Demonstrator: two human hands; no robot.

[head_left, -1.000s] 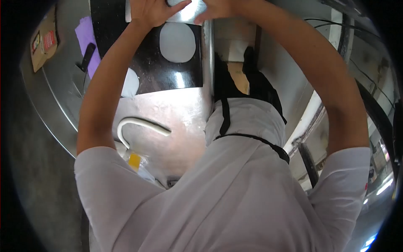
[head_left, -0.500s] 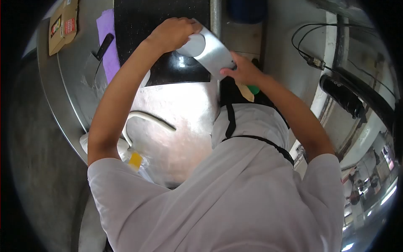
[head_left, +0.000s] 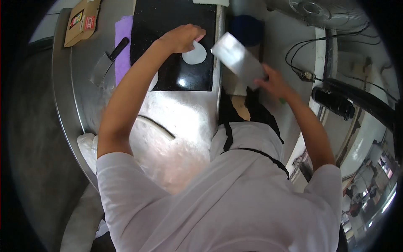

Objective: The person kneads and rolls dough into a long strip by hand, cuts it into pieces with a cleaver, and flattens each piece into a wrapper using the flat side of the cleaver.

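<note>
My left hand is closed at the upper edge of a round white disc, with its fingers pinched on that edge, over a glossy black board. Off the board's right side, my right hand grips the handle end of a wide, shiny metal blade, held over the floor. Part of a second white disc shows beside my left forearm. A curved strip of white dough lies on the metal table below the board.
A purple cloth lies left of the board, beside a black-handled cleaver. The cardboard box is at upper left. A fan, cables and a black bottle are at the right. A clear bag rests at the table's left edge.
The metal blade has moved away from my left hand to the right, off the board, in my right hand. My left hand now pinches the disc's edge. The view has shifted.
</note>
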